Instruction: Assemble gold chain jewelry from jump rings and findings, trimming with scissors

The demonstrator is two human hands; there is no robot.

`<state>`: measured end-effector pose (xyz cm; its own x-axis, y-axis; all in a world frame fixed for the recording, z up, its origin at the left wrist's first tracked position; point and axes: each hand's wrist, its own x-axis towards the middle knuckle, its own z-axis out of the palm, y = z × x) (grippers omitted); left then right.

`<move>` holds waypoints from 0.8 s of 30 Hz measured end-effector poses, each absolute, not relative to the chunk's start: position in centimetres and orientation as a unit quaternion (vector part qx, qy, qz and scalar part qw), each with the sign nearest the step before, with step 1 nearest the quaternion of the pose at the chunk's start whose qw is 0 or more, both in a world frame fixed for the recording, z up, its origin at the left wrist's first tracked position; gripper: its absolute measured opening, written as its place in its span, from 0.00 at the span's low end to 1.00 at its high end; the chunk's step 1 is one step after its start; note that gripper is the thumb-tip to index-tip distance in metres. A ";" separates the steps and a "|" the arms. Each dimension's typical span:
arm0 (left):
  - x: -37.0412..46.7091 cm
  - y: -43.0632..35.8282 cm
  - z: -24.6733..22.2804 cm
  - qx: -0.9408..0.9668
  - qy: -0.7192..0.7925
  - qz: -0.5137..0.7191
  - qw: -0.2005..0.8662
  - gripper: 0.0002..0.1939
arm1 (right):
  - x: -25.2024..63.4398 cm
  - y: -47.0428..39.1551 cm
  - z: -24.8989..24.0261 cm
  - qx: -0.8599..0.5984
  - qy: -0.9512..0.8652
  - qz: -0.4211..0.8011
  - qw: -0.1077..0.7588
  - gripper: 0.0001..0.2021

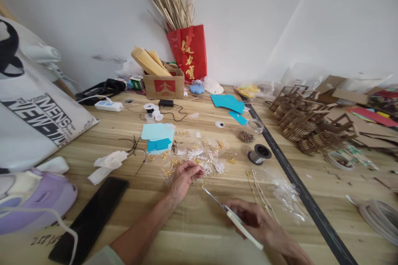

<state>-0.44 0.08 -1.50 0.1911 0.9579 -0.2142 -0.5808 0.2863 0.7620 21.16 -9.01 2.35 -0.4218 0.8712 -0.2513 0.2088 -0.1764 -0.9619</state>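
Over the near side of the bead piles, my left hand (184, 179) is closed, thumb and fingers pinched together. What it pinches is too small to make out; a tiny gold piece (203, 184) shows just below its fingertips. To the right, my right hand (253, 218) is wrapped round white-handled pliers (231, 213). Their slim metal tip points up and left, close to that gold piece. Clear bags with gold beads (169, 171) and silver beads (219, 167) lie just beyond my left hand. Chains (259, 188) in gold and silver tones rest beyond my right hand.
A wire spool (260, 155) and a jar of small beads (246, 136) stand right of the bags. A black phone (90, 219) lies at left, beside a purple device (40, 198). Blue card pieces (158, 132) lie behind; wooden baskets (311, 124) stand at right.
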 end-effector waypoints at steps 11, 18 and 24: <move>-0.5 0.1 -1.4 0.258 0.341 0.536 0.728 0.13 | 20.9 -7.8 0.8 -0.463 -0.537 0.650 0.273 0.24; -0.5 0.2 -1.4 0.265 0.337 0.535 0.728 0.12 | 20.3 -6.8 0.6 -0.449 -0.528 0.651 0.310 0.23; -0.7 0.2 -1.3 0.263 0.337 0.533 0.730 0.11 | 19.8 -6.0 0.5 -0.426 -0.520 0.663 0.329 0.21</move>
